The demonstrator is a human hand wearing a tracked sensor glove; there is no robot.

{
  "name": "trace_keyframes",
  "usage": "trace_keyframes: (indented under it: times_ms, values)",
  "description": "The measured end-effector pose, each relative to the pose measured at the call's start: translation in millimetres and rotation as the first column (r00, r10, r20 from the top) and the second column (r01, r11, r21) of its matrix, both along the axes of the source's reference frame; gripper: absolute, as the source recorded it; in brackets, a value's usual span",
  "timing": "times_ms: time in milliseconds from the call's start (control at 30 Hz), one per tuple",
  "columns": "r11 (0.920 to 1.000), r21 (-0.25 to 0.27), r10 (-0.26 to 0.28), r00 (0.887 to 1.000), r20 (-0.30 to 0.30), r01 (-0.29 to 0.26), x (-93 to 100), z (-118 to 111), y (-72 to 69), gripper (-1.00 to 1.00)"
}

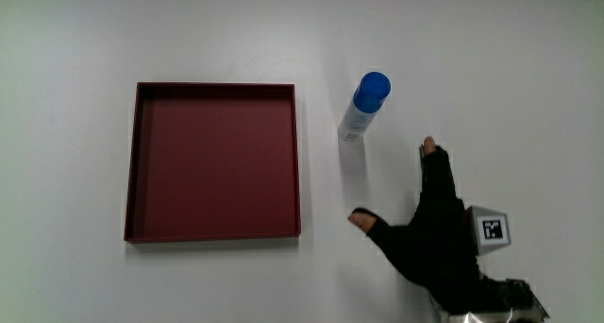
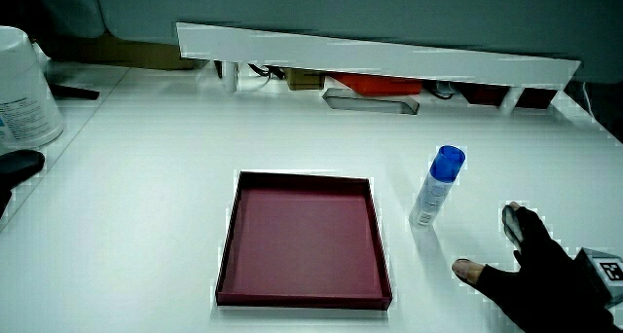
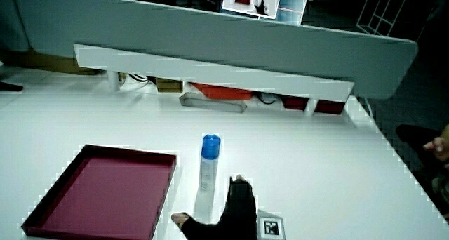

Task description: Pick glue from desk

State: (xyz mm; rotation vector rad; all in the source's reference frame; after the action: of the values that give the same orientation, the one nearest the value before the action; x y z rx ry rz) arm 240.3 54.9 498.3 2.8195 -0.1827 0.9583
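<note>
On the white table [image 1: 528, 68] stands a blue-capped white glue stick [image 1: 363, 107]; the hand's [image 1: 436, 238] grip is spread, empty.

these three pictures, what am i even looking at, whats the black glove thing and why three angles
It is one moment at a white table, filmed by three cameras. The main view looks straight down; the two side views look forward across the table toward a low partition.

The black thing is a person's hand in a glove. The small patterned cube on its back is a printed marker. There is no robot here.

On the table stand a glue stick, upright with a blue cap, and beside it a shallow dark red tray with nothing in it.

The hand holds nothing. Its fingers are spread, and it sits nearer to the person than the glue, not touching it. The job is to pick the glue up, which is not yet done.
</note>
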Motion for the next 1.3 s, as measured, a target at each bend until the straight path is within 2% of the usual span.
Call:
trace_keyframes:
  times_ms: [33,67,100,133,167,200,233,267,300,333,367,400,467,500,533,567,600,633,667,700,733,767,867,933,1000,1033,1067,1133,1167,1233,1267,1300]
  values:
    - [0.9988,-0.041,0.028,0.997,0.077,-0.025,-2.1,0.6,-3.7,0.0]
    - [0.9953,-0.084,0.059,0.987,0.153,-0.047,-4.2,1.2,-7.4,0.0]
    - [0.9895,-0.129,0.093,0.97,0.226,-0.065,-6.4,1.8,-11.1,0.0]
    - [0.9815,-0.174,0.129,0.946,0.296,-0.079,-8.5,2.4,-14.9,0.0]
    - [0.9713,-0.22,0.167,0.917,0.362,-0.09,-10.6,3.0,-18.6,0.0]
    - [0.9589,-0.267,0.207,0.881,0.425,-0.097,-12.7,3.6,-22.3,0.0]
    - [0.9446,-0.313,0.248,0.84,0.483,-0.1,-14.8,4.2,-26.0,0.0]
    - [0.9284,-0.358,0.291,0.793,0.535,-0.099,-16.9,4.8,-29.7,0.0]
    - [0.9295,-0.355,0.288,0.795,0.533,-0.099,-16.8,8.5,-32.7,0.0]
    - [0.9232,-0.371,0.303,0.784,0.542,-0.1,-18.9,7.9,-35.5,0.0]
    - [0.919,-0.381,0.308,0.785,0.537,-0.1,-19.6,9.5,-38.5,0.0]
    - [0.9207,-0.378,0.304,0.788,0.536,-0.098,-19.8,12.2,-41.7,0.0]
    - [0.9143,-0.393,0.316,0.78,0.54,-0.098,-23.1,12.3,-47.9,0.0]
    - [0.9175,-0.386,0.309,0.781,0.543,-0.094,-23.7,14.9,-51.0,0.0]
    - [0.9171,-0.389,0.308,0.775,0.551,-0.088,-25.7,13.8,-53.6,0.0]
    - [0.917,-0.389,0.308,0.777,0.549,-0.089,-25.7,16.8,-56.2,0.0]
    - [0.9117,-0.4,0.32,0.773,0.548,-0.094,-27.4,16.7,-58.2,0.0]
    - [0.9107,-0.402,0.319,0.778,0.541,-0.094,-28.0,20.0,-60.6,0.0]
    - [0.9103,-0.404,0.318,0.778,0.541,-0.092,-29.2,21.9,-62.8,0.0]
    - [0.9123,-0.4,0.315,0.774,0.55,-0.086,-30.5,23.1,-64.8,0.0]
    - [0.9079,-0.41,0.32,0.776,0.544,-0.087,-32.1,22.6,-66.2,0.0]
    - [0.909,-0.407,0.317,0.781,0.538,-0.089,-32.1,26.0,-68.3,0.0]
    - [0.9122,-0.403,0.308,0.776,0.551,-0.077,-35.2,26.4,-72.5,0.0]
    - [0.9063,-0.415,0.314,0.786,0.533,-0.081,-36.1,26.5,-73.9,0.0]
    - [0.9127,-0.402,0.305,0.78,0.547,-0.075,-36.7,28.2,-75.4,0.0]
    - [0.9122,-0.402,0.308,0.777,0.549,-0.078,-37.4,27.4,-75.6,0.0]
    - [0.9116,-0.404,0.305,0.782,0.544,-0.075,-37.2,28.6,-75.8,0.0]
    - [0.9085,-0.41,0.315,0.777,0.545,-0.081,-37.6,27.9,-75.3,0.0]
    - [0.9133,-0.4,0.306,0.777,0.549,-0.077,-36.7,29.9,-75.4,0.0]
    - [0.9155,-0.395,0.306,0.773,0.556,-0.078,-36.6,30.6,-75.5,0.06]
    - [0.9159,-0.394,0.308,0.765,0.566,-0.078,-36.7,31.3,-75.6,0.1]
    - [0.9182,-0.386,0.31,0.768,0.56,-0.089,-35.8,32.5,-75.6,0.13]
